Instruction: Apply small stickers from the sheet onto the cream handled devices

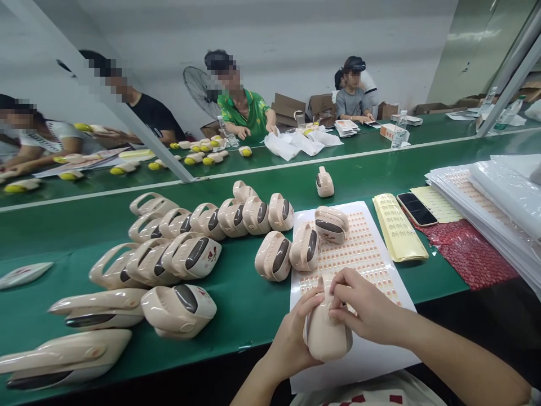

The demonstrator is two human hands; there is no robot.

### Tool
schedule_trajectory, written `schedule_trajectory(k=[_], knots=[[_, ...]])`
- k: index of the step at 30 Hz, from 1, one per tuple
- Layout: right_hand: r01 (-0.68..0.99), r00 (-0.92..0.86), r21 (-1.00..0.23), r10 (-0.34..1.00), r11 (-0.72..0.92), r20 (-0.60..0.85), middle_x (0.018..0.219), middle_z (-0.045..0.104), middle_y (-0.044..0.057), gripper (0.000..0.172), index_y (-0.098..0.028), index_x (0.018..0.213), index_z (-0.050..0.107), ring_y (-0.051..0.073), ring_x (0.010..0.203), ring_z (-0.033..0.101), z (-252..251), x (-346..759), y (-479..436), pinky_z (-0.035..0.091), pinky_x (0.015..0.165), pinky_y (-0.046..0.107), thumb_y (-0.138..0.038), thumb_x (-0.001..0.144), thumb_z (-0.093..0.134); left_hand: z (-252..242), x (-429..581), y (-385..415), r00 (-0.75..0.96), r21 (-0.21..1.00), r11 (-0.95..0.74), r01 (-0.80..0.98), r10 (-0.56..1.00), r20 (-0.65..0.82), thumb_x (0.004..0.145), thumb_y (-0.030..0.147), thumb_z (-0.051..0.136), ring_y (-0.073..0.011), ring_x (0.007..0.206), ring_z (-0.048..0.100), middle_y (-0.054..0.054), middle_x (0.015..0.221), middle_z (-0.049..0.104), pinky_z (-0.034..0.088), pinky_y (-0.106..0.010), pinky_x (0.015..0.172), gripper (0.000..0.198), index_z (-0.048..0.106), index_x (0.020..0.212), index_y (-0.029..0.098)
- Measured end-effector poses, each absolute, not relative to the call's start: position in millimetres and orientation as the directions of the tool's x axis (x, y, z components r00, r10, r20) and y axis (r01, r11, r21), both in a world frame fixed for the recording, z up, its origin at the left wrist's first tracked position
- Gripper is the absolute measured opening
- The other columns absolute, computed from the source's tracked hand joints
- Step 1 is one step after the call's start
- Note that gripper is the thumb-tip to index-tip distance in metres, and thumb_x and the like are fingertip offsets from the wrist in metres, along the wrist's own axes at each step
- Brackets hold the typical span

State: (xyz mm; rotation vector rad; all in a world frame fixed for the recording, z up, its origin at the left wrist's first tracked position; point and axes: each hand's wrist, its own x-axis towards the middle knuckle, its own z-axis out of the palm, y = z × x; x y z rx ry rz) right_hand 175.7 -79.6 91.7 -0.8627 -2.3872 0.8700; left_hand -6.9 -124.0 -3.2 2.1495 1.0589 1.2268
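Note:
My left hand [296, 332] is wrapped round the side of a beige plastic housing [326, 341] with a handle, held over the near part of a white sticker sheet [363, 248]. On the same housing, the bent fingers of my right hand [353, 301] press together against its upper surface near the handle. Whatever may be between those fingertips is too small to make out. Just beyond my hands are more beige housings with dark windows: one [305, 248] and another [332, 224] on the sheet, and a third [273, 256] at its left edge. Rows of small orange-and-white stickers cover the sheet.
Several similar housings [194, 256] stand in rows on the green table [240, 304] to the left. At right lie yellow sticker strips [397, 225], a phone [416, 208], red bubble wrap [473, 254] and stacked sheets [486, 208]. Co-workers sit across a metal-framed divider [139, 127].

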Motion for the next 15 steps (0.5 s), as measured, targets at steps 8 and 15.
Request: schedule_trajectory(k=[8,15], knots=[[0.46,-0.677,-0.599,0.695,0.656,0.242,0.131,0.036,0.018,0.049,-0.017,0.127,0.037,0.03,0.118,0.042,79,176,-85,0.043,0.092,0.048,-0.032,0.083,0.051,-1,-6,-125,0.271,0.661,-0.624,0.417,0.779,0.565,0.059,0.026,0.077,-0.034,0.12,0.046,-0.017,0.129,0.044,0.046,-0.052,0.089,0.09,0.023,0.131,0.029],[0.182,-0.667,-0.809,0.675,0.559,0.316,0.134,0.03,0.014,0.037,-0.019,0.122,0.034,0.023,0.13,0.027,59,168,-84,0.029,0.106,0.044,-0.025,0.086,0.04,3,-1,-124,0.268,0.604,-0.669,0.433,0.735,0.623,0.06,0.027,0.076,-0.0337,0.117,0.049,-0.018,0.129,0.045,0.049,-0.048,0.085,0.093,0.02,0.134,0.029]])
